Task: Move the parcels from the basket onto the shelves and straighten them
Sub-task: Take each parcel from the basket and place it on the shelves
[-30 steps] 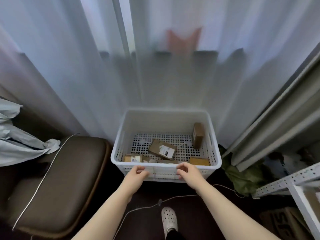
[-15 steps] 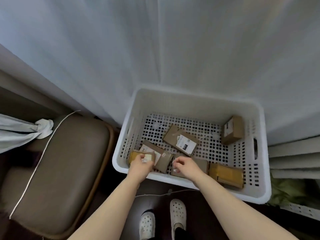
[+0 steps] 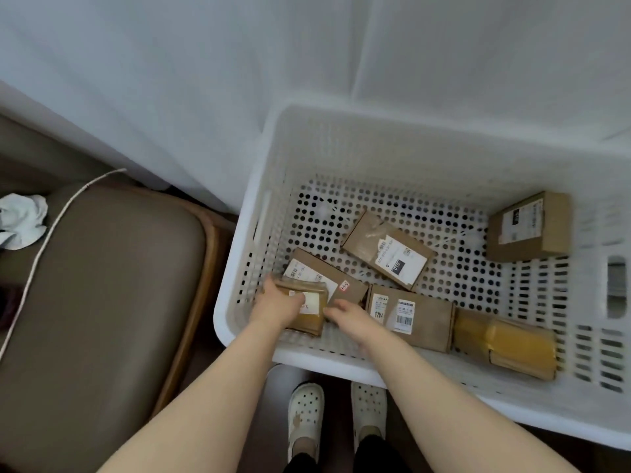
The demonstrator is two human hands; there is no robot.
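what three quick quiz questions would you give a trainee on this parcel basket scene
1. True or false: the white perforated plastic basket holds six parcels.
2. The left hand grips: A the small yellowish tape-wrapped parcel; B the basket's rim; C nothing.
3. Which hand is nearer the brown cardboard box with the barcode label?
Key: 1 true; 2 A; 3 the right hand.

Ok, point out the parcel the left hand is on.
The small yellowish taped parcel in the basket's near-left corner, under the left hand. The other yellowish parcel lies far right, untouched.
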